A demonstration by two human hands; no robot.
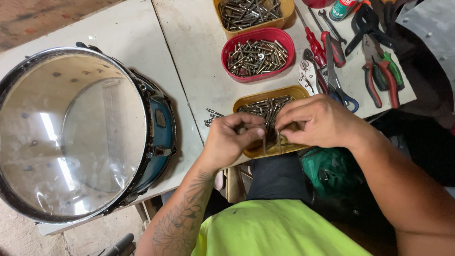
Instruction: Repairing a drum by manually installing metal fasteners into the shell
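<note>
A scuffed white worktable (pixel 199 71) is seen from above, bare earth showing at its far left; over its near edge the left hand (pixel 230 140) and right hand (pixel 315 121) are pinched together on long screws (pixel 271 135), lifted from a yellow tray (pixel 246 100); whether both actually clamp them cannot be told, the fingertips being blurred; a blue drum (pixel 85 132) is laid to the left; a red tray (pixel 258 53) and pliers (pixel 379 71) lie beyond, a second yellow tray being cut off above.

A scuffed, off-white surface (pixel 189 61) filled most of the view, a thin seam running down it between two panels. Bare reddish-brown ground (pixel 38 16) showed beyond its far left corner, and pale, dusty floor (pixel 95 234) lay below its near edge. Light was soft and even.
</note>
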